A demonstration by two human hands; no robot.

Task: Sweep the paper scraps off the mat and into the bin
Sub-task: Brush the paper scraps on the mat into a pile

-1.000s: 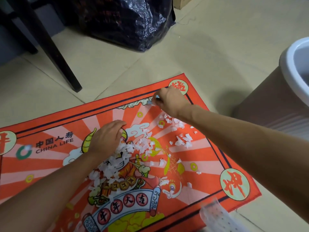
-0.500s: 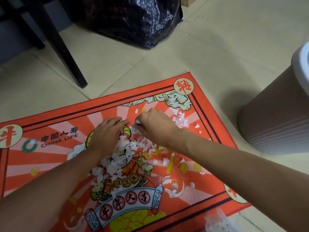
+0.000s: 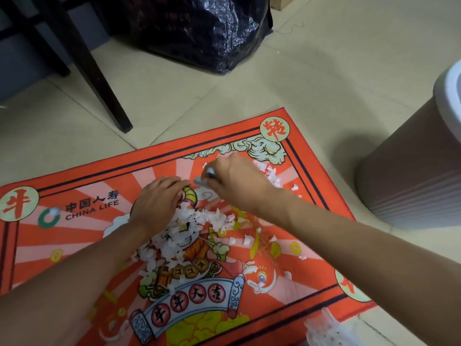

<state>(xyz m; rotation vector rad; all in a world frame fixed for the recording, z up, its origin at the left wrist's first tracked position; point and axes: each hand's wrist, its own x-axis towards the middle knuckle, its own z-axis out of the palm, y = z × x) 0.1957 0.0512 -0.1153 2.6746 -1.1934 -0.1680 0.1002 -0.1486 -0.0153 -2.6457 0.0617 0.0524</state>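
A red printed mat (image 3: 74,245) lies on the tiled floor. White paper scraps (image 3: 184,236) are heaped at its middle, and a smaller patch of scraps (image 3: 270,173) lies near the far right corner. My left hand (image 3: 159,203) rests palm down on the left edge of the heap, fingers fairly flat. My right hand (image 3: 234,181) is just right of it, blurred, its bent fingertips down on the mat; whether it holds a scrap does not show. The brown bin (image 3: 411,183) with a white rim stands on the floor right of the mat.
A black plastic bag (image 3: 199,28) sits on the floor beyond the mat. A dark chair leg (image 3: 99,78) stands at the far left. A clear plastic bag (image 3: 326,330) lies at the mat's near right corner. Loose scraps dot the mat's right half.
My right hand swept from the mat's far right corner in toward my left hand, dragging scraps to the heap, then drew back slightly to the right. My left hand stayed on the heap.
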